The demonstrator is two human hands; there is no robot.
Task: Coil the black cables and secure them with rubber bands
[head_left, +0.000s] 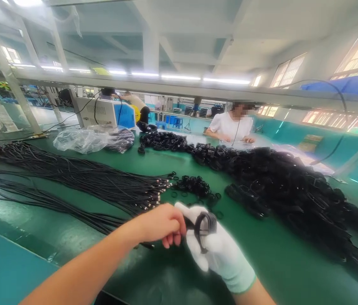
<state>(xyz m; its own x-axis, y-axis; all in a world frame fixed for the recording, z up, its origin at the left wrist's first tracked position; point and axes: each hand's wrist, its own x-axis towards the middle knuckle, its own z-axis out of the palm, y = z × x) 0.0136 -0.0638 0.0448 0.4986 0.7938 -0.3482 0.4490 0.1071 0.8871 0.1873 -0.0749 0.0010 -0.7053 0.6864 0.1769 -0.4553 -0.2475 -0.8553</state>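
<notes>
My right hand (217,250), in a white glove, is closed around a small coil of black cable (209,222), whose loops stand up from the palm. My left hand (166,224) is bare, with its fingers curled together at the left side of the coil. A dark part of the cable runs between the two hands; the left fingertips are partly hidden. Just beyond them lies a small heap of black rings (193,186). Long straight black cables (103,180) with shiny metal ends lie to the left on the green tabletop (172,275).
A large pile of coiled black cables (277,182) covers the right and back of the table. Clear plastic bags (83,140) lie back left, before a white-and-blue machine (109,113). Across the table sits a co-worker (231,125); another person (137,103) bends farther back.
</notes>
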